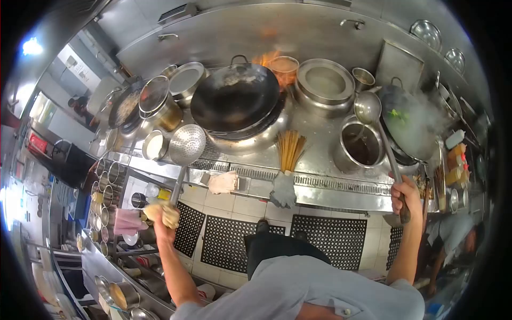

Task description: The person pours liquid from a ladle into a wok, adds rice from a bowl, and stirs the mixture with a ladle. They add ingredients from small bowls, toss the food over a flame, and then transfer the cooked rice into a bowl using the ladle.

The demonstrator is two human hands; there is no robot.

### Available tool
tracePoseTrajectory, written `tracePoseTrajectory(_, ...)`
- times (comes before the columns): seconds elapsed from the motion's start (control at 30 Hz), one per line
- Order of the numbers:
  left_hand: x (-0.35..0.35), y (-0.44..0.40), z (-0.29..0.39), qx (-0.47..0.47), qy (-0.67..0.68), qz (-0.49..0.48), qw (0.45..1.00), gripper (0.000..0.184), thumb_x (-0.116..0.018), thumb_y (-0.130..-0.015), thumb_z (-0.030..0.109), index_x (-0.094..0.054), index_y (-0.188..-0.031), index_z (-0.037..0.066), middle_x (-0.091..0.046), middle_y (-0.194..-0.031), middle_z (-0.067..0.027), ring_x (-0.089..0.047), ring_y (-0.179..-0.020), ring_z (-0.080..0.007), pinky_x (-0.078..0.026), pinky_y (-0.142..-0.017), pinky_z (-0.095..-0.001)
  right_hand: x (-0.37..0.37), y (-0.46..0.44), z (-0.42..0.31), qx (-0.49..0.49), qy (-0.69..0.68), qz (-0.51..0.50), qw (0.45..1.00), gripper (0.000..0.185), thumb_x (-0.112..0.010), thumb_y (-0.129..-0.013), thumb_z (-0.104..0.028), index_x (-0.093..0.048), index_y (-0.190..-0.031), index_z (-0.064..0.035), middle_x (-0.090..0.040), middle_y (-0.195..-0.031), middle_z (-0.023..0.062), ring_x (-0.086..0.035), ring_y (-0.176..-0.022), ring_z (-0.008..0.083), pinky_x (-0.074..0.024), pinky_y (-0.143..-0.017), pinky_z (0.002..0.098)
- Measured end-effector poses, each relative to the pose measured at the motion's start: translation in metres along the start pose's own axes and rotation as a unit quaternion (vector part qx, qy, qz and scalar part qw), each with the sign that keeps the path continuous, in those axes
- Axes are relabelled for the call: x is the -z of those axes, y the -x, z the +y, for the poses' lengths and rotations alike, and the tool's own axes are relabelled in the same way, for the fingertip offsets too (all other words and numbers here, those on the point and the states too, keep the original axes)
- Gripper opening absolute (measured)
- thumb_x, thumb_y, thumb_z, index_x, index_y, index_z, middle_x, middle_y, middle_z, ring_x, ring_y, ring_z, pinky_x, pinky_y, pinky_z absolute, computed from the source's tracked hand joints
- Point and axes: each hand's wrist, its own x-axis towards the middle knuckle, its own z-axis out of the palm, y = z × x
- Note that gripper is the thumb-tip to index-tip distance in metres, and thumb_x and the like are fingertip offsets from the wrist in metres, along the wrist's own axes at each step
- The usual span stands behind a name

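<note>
My left hand (164,220) is closed, with a cream cloth (160,213) in it, round the handle of a perforated strainer (187,144). The strainer's bowl is over the steel counter, beside a small pot with white contents (155,146). On the right, my right hand (406,198) grips the handle of a steel ladle (368,108). The ladle's bowl is above a steel pot of dark liquid (362,144), left of a steaming wok with bits of green (409,120). A large black wok (234,98) sits on the middle burner, with flames behind it.
A bamboo brush (290,151) and a grey cloth (283,191) lie at the counter's front, with a pale cloth (223,182) to their left. Lidded pots (325,81) stand behind. Seasoning bottles (456,160) are at the right. Another person's arm (438,266) shows at lower right.
</note>
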Motion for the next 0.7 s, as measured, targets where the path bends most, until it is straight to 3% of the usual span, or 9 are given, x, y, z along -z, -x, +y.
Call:
tracePoseTrajectory(0.1, 0.024, -0.077, 0.040, -0.021, -0.180, 0.036, 0.983, 0.046, -0.059, -0.087, 0.038, -0.055, -0.116, 0.003, -0.064, -0.105, -0.0084, -0.063, -0.094, -0.0228, -0.052, -0.081, -0.0355, -0.052, -0.009, -0.006, 0.034, 0.001, -0.039, 0.999, 0.041, -0.055, -0.081, -0.010, -0.048, -0.119, 0.0035, -0.044, -0.061, 0.0001, -0.037, -0.035, 0.0072, -0.0283, -0.029, 0.0231)
tracePoseTrajectory(0.17, 0.073, -0.142, 0.032, 0.072, -0.181, 0.002, 0.981, 0.057, -0.061, -0.082, 0.045, -0.054, -0.121, 0.005, -0.063, -0.110, -0.0113, -0.062, -0.098, -0.0285, -0.049, -0.083, -0.0431, -0.096, -0.030, -0.007, 0.039, 0.003, -0.069, 0.997, 0.040, -0.055, -0.081, -0.009, -0.049, -0.119, 0.0032, -0.043, -0.060, -0.0007, -0.037, -0.035, 0.0070, -0.0281, -0.030, 0.0233)
tracePoseTrajectory(0.2, 0.083, -0.153, 0.031, 0.196, -0.245, 0.058, 0.948, 0.072, -0.061, -0.076, 0.060, -0.052, -0.125, 0.008, -0.060, -0.113, -0.0160, -0.059, -0.100, -0.0358, -0.047, -0.082, -0.0515, -0.117, -0.044, -0.003, 0.039, 0.005, -0.084, 0.996, 0.040, -0.055, -0.081, -0.008, -0.049, -0.119, 0.0032, -0.043, -0.059, -0.0013, -0.037, -0.036, 0.0069, -0.0283, -0.030, 0.0232)
tracePoseTrajectory(0.27, 0.078, -0.156, 0.019, 0.295, -0.164, -0.043, 0.940, 0.079, -0.058, -0.072, 0.068, -0.051, -0.126, 0.011, -0.059, -0.114, -0.0187, -0.058, -0.099, -0.0388, -0.046, -0.081, -0.0536, -0.159, -0.080, 0.018, 0.074, 0.044, -0.093, 0.992, 0.044, -0.054, -0.080, -0.008, -0.048, -0.123, 0.0027, -0.044, -0.060, -0.0007, -0.038, -0.037, 0.0061, -0.0281, -0.031, 0.0226)
tracePoseTrajectory(0.3, 0.066, -0.153, 0.010, 0.340, -0.122, -0.093, 0.928, 0.082, -0.056, -0.070, 0.072, -0.051, -0.127, 0.012, -0.058, -0.114, -0.0200, -0.058, -0.099, -0.0403, -0.046, -0.080, -0.0546, -0.178, -0.096, 0.029, 0.088, 0.170, -0.085, 0.978, 0.051, -0.056, -0.081, -0.008, -0.044, -0.129, 0.0037, -0.047, -0.060, 0.0002, -0.041, -0.039, 0.0067, -0.0302, -0.032, 0.0231)
tracePoseTrajectory(0.37, 0.055, -0.154, -0.025, 0.343, 0.070, -0.152, 0.924, 0.081, -0.054, -0.071, 0.073, -0.053, -0.124, 0.012, -0.059, -0.110, -0.0204, -0.059, -0.090, -0.0366, -0.048, -0.075, -0.0484, -0.216, -0.113, 0.057, 0.146, 0.254, -0.062, 0.954, 0.055, -0.054, -0.084, -0.012, -0.036, -0.134, 0.0019, -0.051, -0.058, 0.0021, -0.046, -0.041, 0.0098, -0.0345, -0.036, 0.0264)
tracePoseTrajectory(0.47, 0.012, -0.149, -0.059, 0.227, 0.242, -0.165, 0.929, 0.069, -0.048, -0.078, 0.067, -0.055, -0.116, 0.010, -0.054, -0.093, -0.0167, -0.051, -0.069, -0.0263, -0.046, -0.054, -0.0327, -0.253, -0.142, 0.105, 0.131, 0.212, -0.109, 0.962, 0.054, -0.053, -0.084, -0.012, -0.038, -0.135, -0.0050, -0.053, -0.061, 0.0045, -0.047, -0.043, 0.0112, -0.0367, -0.038, 0.0286)
tracePoseTrajectory(0.57, -0.018, -0.140, -0.073, 0.159, 0.330, -0.116, 0.923, 0.055, -0.053, -0.082, 0.052, -0.054, -0.115, 0.008, -0.054, -0.093, -0.0138, -0.052, -0.069, -0.0216, -0.047, -0.052, -0.0283, -0.266, -0.169, 0.158, 0.132, 0.245, -0.118, 0.953, 0.053, -0.053, -0.083, -0.012, -0.040, -0.134, -0.0079, -0.055, -0.064, 0.0065, -0.050, -0.044, 0.0133, -0.0394, -0.040, 0.0299)
tracePoseTrajectory(0.7, -0.038, -0.074, -0.080, -0.010, -0.042, 0.042, 0.998, 0.041, -0.059, -0.086, 0.024, -0.051, -0.118, 0.000, -0.059, -0.105, -0.0105, -0.059, -0.086, -0.0223, -0.050, -0.072, -0.0300, -0.262, -0.177, 0.176, 0.109, 0.281, -0.105, 0.948, 0.052, -0.052, -0.081, -0.009, -0.043, -0.131, -0.0075, -0.057, -0.066, 0.0089, -0.052, -0.047, 0.0157, -0.0424, -0.042, 0.0316)
